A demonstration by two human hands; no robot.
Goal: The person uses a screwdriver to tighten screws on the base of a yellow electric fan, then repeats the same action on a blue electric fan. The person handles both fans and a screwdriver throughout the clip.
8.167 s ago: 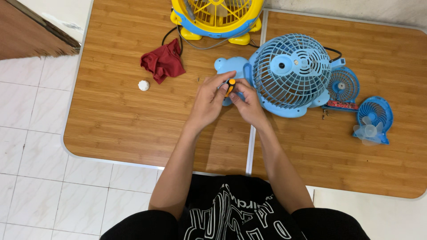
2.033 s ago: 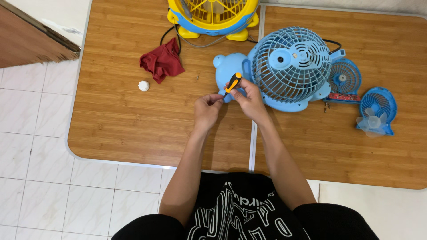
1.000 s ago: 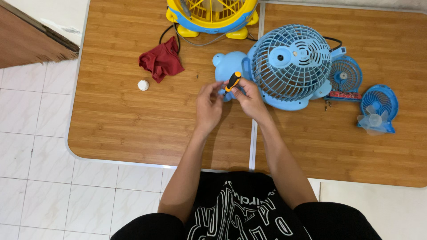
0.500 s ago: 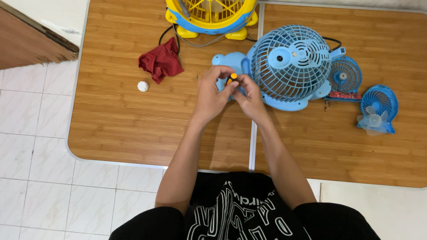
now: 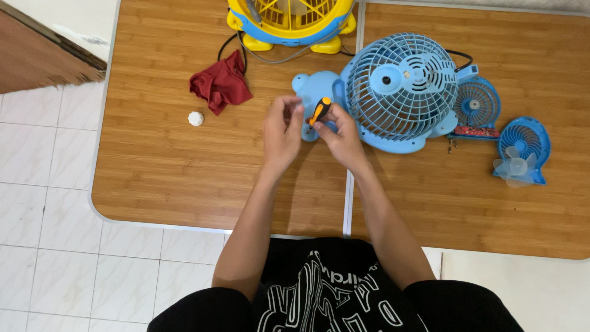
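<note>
Right hand (image 5: 343,136) grips orange-black screwdriver (image 5: 319,111) over blue fan (image 5: 393,92) base, table (image 5: 172,166) centre. Left hand (image 5: 281,135) just left, fingers loosely spread, holding nothing visible.

Bare tabletop (image 5: 184,172) left of hands; blue fan (image 5: 399,92) blocks right.

This looks like a home room used as a makeshift repair spot. A wood-patterned folding table (image 5: 184,166) stands on a white tiled floor (image 5: 43,203). Beyond the fingers (image 5: 279,110) lie a blue table fan (image 5: 399,92) and a yellow fan (image 5: 289,21); well off to their right side sit two small opened blue fans (image 5: 519,150). A crumpled red rag (image 5: 220,83) lies to the fingers' left.
</note>
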